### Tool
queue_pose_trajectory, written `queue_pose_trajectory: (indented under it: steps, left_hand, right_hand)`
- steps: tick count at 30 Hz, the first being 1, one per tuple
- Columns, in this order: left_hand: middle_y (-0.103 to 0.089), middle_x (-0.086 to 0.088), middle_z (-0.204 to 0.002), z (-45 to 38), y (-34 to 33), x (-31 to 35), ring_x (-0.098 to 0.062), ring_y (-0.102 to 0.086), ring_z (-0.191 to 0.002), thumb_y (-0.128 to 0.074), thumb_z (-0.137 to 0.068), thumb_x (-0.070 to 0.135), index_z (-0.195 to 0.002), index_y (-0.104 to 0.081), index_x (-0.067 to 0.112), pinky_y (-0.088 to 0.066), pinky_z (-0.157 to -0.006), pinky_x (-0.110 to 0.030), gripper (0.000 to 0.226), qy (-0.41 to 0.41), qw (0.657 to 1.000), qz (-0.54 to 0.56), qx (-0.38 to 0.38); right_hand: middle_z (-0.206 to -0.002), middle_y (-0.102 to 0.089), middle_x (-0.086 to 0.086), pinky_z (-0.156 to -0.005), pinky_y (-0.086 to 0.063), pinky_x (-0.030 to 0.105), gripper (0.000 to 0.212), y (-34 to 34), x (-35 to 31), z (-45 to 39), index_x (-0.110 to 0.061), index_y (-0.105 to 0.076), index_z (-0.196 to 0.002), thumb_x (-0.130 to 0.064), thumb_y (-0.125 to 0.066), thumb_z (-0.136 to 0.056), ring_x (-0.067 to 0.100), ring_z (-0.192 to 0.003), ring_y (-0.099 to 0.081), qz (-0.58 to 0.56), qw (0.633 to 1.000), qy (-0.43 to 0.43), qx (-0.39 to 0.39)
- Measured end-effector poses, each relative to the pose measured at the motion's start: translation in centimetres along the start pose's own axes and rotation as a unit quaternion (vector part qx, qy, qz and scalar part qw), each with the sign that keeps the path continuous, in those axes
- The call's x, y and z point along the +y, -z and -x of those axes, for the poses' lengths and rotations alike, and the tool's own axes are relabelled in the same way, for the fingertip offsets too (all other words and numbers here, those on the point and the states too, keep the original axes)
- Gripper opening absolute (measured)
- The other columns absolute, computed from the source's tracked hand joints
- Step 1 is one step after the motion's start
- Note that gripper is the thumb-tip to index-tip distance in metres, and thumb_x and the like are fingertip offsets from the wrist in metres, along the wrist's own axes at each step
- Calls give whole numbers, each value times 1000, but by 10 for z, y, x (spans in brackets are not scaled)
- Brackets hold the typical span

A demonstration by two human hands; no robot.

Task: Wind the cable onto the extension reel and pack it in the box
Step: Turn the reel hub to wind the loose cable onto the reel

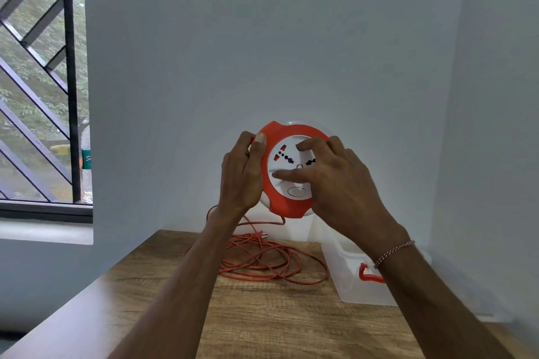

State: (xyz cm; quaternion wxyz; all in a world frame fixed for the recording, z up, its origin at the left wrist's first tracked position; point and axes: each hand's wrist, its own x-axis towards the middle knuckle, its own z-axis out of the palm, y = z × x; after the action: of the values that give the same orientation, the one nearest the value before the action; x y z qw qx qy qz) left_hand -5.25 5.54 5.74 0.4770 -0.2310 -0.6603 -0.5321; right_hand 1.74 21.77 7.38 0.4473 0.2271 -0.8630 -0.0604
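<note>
I hold a round orange and white extension reel up in the air above the table, its socket face toward me. My left hand grips its left rim, thumb on the orange edge. My right hand lies across the white centre disc, thumb and fingers pressed on the face. An orange cable hangs from the reel's bottom and lies in loose loops on the wooden table, its plug at the back of the pile. A clear plastic box with an orange latch stands at the right.
White walls close the table in at the back and right. A barred window is at the left, with a plastic bottle on its sill. The table's left edge runs diagonally toward me.
</note>
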Motion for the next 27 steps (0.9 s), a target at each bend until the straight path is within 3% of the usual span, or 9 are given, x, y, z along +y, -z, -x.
queue_pose_trajectory:
  steps: [4,8,12,17,20,23,27]
  left_hand:
    - [-69,11,-80,0,0,0,-12,-70,-66,-37,-100,43,-98,-55,16,-60,-57,-27,33,-5,1000,-4,-3]
    - [-67,9,-81,0,0,1,-13,-68,-62,-37,-100,44,-97,-55,15,-60,-55,-31,34,-9,1000,-13,-3]
    - [-66,1,-76,1,-1,1,-19,-66,-60,-38,-100,43,-95,-55,14,-59,-56,-44,34,-5,1000,-17,-1]
    - [-68,14,-82,1,-1,1,-13,-69,-64,-37,-100,44,-96,-54,15,-60,-57,-32,33,2,1000,-16,-5]
    - [-68,11,-83,1,1,0,-18,-69,-64,-37,-101,43,-97,-55,14,-61,-57,-36,34,8,1000,-7,-2]
    - [-68,11,-83,0,2,-1,-17,-68,-65,-37,-100,44,-98,-55,12,-60,-57,-36,37,8,1000,-5,6]
    - [-67,11,-82,-1,2,0,-15,-67,-65,-36,-100,44,-98,-56,12,-59,-57,-30,38,4,1000,-3,11]
  right_hand:
    - [-114,-63,14,-78,-53,42,63,-9,3,2,-39,-60,-124,-38,-84,-65,32,-99,-59,-8,997,-43,58]
    - [-113,-68,11,-77,-54,41,64,-13,2,2,-38,-54,-130,-62,-69,-72,29,-96,-65,-24,990,-97,95]
    - [-113,-70,7,-78,-55,39,69,-11,-2,2,-32,-54,-132,-69,-60,-74,26,-92,-68,-67,986,-121,89]
    - [-115,-70,4,-81,-55,39,71,-7,-2,-2,-28,-53,-133,-71,-44,-78,25,-93,-68,-93,984,-133,70]
    - [-110,-68,11,-77,-54,39,55,-5,-1,-1,-22,-62,-124,-58,-57,-83,29,-97,-62,-40,990,-86,108]
    - [-106,-66,15,-76,-54,42,36,-2,4,-2,-15,-71,-106,-29,-80,-73,33,-96,-58,-38,987,-9,158]
    - [-125,-60,12,-87,-50,47,48,-1,5,-1,-26,-73,-103,-25,-90,-57,34,-114,-51,-35,997,39,55]
